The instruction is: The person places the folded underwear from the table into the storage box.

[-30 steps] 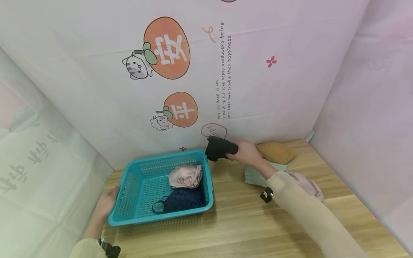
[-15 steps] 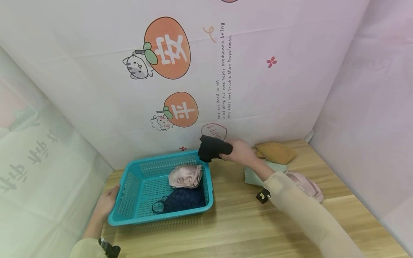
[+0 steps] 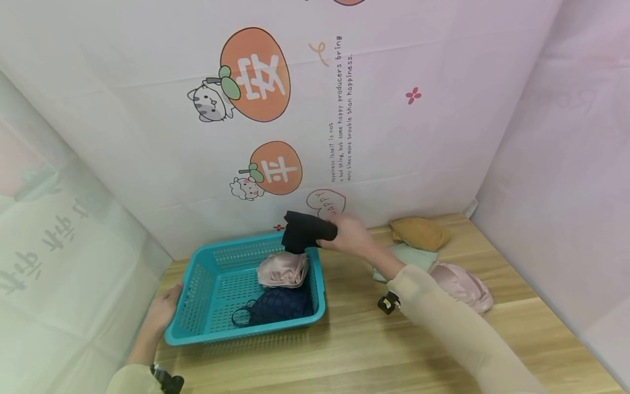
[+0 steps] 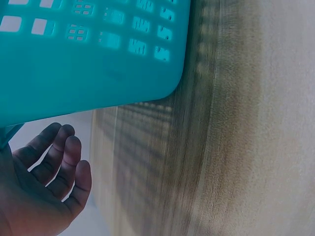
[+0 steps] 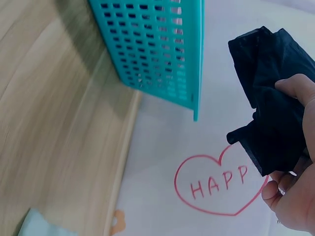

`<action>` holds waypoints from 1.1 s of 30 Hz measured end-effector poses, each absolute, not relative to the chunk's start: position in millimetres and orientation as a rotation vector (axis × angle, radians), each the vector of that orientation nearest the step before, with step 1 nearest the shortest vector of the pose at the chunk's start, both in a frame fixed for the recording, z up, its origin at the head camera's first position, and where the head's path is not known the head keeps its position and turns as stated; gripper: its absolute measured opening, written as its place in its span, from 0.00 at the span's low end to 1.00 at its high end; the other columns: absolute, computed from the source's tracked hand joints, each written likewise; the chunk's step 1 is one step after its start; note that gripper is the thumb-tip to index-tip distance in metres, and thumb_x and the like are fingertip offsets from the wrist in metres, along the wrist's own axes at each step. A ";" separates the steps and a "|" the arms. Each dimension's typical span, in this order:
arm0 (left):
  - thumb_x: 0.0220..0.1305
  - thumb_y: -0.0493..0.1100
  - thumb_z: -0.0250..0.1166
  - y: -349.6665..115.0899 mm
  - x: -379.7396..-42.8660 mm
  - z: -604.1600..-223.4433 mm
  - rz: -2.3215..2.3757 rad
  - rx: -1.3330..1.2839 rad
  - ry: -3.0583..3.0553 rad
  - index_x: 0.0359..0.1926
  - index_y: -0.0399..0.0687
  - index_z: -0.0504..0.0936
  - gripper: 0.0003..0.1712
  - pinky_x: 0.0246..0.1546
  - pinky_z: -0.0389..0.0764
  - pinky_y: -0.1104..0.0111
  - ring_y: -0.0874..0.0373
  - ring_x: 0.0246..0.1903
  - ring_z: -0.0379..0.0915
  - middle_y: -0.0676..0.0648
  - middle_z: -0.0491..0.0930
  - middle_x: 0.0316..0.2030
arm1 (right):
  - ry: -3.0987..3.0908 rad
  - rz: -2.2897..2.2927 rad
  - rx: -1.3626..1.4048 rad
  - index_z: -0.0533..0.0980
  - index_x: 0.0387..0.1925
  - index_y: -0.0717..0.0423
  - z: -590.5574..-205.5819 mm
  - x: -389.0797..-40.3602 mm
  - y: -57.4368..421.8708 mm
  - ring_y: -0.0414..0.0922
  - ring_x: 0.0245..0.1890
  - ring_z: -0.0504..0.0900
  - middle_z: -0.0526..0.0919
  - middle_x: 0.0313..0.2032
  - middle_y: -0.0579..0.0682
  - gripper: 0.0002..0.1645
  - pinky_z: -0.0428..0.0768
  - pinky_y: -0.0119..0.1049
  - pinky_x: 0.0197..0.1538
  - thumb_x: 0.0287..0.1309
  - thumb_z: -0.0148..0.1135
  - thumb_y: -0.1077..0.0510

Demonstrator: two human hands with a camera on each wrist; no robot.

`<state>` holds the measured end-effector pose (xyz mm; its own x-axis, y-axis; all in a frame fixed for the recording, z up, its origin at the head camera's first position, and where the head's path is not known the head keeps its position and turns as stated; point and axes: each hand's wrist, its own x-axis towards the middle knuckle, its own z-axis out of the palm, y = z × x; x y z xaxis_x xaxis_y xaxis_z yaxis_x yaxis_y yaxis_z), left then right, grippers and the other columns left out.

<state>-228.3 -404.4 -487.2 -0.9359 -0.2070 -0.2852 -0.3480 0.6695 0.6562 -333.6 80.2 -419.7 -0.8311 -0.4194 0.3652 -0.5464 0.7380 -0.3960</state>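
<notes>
Black folded fabric (image 3: 306, 232), pinched by the right hand (image 3: 348, 235), has moved left, now over the far right corner of the teal rectangular plastic basket (image 3: 246, 332); the left hand (image 3: 162, 311), fingers loosely bent, rests at its left edge

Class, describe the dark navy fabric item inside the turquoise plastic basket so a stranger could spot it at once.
On the wood-grain table, find the turquoise, perforated plastic basket. At its right end in the head view, toward the near side, lies the dark navy fabric item. Unlike the shiny pale-pink satin bundle beside it, it has a thin dark loop on its left.
</notes>
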 end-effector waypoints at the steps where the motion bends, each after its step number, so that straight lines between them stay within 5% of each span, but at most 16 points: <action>1: 0.69 0.77 0.21 -404.4 -228.4 -487.5 1.119 -0.452 2.696 0.75 0.28 0.51 0.59 0.64 0.67 0.37 0.24 0.68 0.56 0.21 0.56 0.70 | -2.691 0.725 0.760 0.82 0.41 0.55 -419.2 -332.3 77.7 0.48 0.41 0.84 0.87 0.39 0.51 0.25 0.83 0.45 0.46 0.50 0.73 0.42; 21: 0.71 0.75 0.21 -404.3 -230.4 -486.5 1.079 -0.437 2.728 0.74 0.27 0.52 0.57 0.60 0.72 0.40 0.25 0.65 0.62 0.21 0.59 0.68 | -2.695 0.770 0.849 0.81 0.41 0.53 -411.6 -312.5 42.7 0.43 0.37 0.81 0.86 0.38 0.47 0.23 0.81 0.39 0.42 0.49 0.73 0.42; 33: 0.70 0.75 0.21 -403.1 -229.2 -486.3 1.080 -0.455 2.724 0.74 0.27 0.52 0.58 0.62 0.71 0.38 0.25 0.67 0.59 0.21 0.58 0.69 | -2.715 0.724 0.863 0.81 0.50 0.53 -412.8 -302.8 21.5 0.44 0.43 0.82 0.86 0.45 0.49 0.30 0.82 0.39 0.48 0.51 0.73 0.39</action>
<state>-229.2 -403.1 -486.3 -0.9379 -0.2158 -0.2718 -0.3434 0.6902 0.6370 -302.8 21.5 -412.8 -0.8091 -0.4875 0.3283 -0.5862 0.7094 -0.3912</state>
